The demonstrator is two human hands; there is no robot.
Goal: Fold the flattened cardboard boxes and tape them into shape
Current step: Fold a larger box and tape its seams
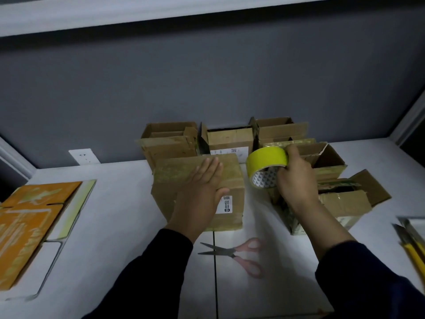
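A closed brown cardboard box (232, 173) with a white label stands in the middle of the white table. My left hand (200, 189) lies flat on its top with the fingers straight. To the right of the box, my right hand (296, 178) grips a roll of yellow tape (266, 163), held up above the table. Flattened orange cardboard sheets (27, 217) lie stacked at the left edge.
Several folded open-topped boxes (170, 140) stand along the grey back wall, and more of them (340, 199) to the right. Pink-handled scissors (234, 252) lie on the table (115, 226) in front of the box. Yellow-handled tools (409, 245) sit at the right edge.
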